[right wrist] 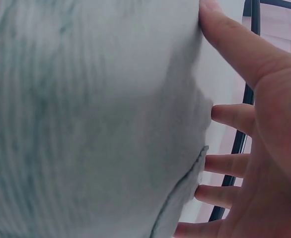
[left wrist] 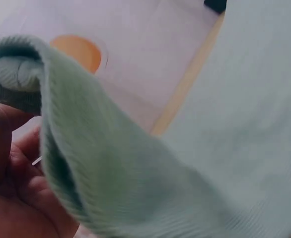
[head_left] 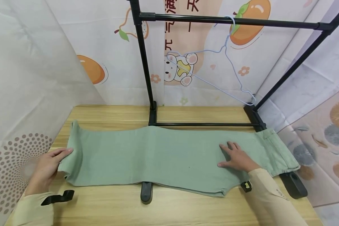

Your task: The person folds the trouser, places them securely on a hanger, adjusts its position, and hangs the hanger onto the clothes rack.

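Pale green trousers, folded lengthwise, lie across the wooden table, with the gathered waistband at the right and the leg ends at the left. My left hand grips the leg end, which is lifted and curled up. In the left wrist view the hem bends over, hiding part of the fingers. Over the upper part of the trousers, my right hand rests with its fingers spread. The right wrist view shows its straight fingertips touching the cloth.
A black clothes rack stands at the back, and its feet reach forward under the trousers. One foot end sticks out in front. A light blue hanger hangs from the top bar. Printed curtains surround the wooden table.
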The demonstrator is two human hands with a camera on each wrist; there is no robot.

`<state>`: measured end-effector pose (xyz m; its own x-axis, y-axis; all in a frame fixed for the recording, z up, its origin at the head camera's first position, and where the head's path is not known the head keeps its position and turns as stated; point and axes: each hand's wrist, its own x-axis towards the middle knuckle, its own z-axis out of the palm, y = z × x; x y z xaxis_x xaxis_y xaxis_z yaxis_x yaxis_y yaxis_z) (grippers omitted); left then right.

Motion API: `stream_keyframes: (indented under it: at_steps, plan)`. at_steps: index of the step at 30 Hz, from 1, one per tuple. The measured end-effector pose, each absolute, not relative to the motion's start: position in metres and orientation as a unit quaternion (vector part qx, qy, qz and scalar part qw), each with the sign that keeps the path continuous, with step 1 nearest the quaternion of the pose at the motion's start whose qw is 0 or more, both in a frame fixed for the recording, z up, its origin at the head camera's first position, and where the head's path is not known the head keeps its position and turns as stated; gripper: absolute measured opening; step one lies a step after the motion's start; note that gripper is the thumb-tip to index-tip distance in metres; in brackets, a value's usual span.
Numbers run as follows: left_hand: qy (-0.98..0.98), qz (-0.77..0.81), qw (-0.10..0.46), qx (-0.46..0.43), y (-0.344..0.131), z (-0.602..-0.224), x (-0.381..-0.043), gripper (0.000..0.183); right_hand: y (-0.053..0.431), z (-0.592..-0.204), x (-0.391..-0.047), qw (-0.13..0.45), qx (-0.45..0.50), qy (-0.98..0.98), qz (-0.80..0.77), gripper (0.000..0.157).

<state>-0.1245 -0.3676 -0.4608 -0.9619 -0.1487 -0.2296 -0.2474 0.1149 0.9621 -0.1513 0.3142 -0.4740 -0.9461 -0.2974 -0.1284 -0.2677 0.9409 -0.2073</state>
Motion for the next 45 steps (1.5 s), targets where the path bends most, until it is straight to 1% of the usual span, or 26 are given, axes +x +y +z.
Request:
stream_keyframes:
  at_steps: [3,8,18,26,28,32,34,38,45]
  plan:
    - [0.722,0.679,0.031,-0.132,-0.352,-0.456,-0.127,0.013,0.313,-0.474,-0.152,0.081,-0.145,0.982,-0.094,0.092]
    - [0.699,0.7,0.041,-0.137,-0.328,-0.447,-0.133,0.013,0.311,-0.474,-0.151,0.087,-0.142,0.981,-0.096,0.092]
    - [0.739,0.658,0.043,-0.133,-0.277,-0.435,-0.143,0.009,0.313,-0.476,-0.149,0.084,-0.144,0.981,-0.095,0.092]
    - [0.752,0.645,0.051,-0.125,-0.247,-0.424,-0.15,0.008,0.314,-0.478,-0.149,0.082,-0.146,0.982,-0.093,0.091]
    - [0.761,0.635,0.052,-0.121,-0.239,-0.421,-0.152,0.013,0.314,-0.478,-0.15,0.081,-0.146,0.982,-0.094,0.091]
    - [0.774,0.622,0.057,-0.104,-0.225,-0.418,-0.156,0.037,0.314,-0.477,-0.149,0.082,-0.145,0.981,-0.096,0.091]
    - [0.775,0.622,0.059,-0.094,-0.217,-0.416,-0.158,0.044,0.313,-0.476,-0.149,0.086,-0.141,0.981,-0.098,0.091]
    - [0.776,0.624,0.062,-0.075,-0.203,-0.415,-0.159,0.047,0.313,-0.476,-0.147,0.088,-0.143,0.982,-0.091,0.091]
    - [0.773,0.625,0.096,-0.056,-0.183,-0.413,-0.157,0.046,0.316,-0.479,-0.143,0.092,-0.158,0.978,-0.101,0.088]
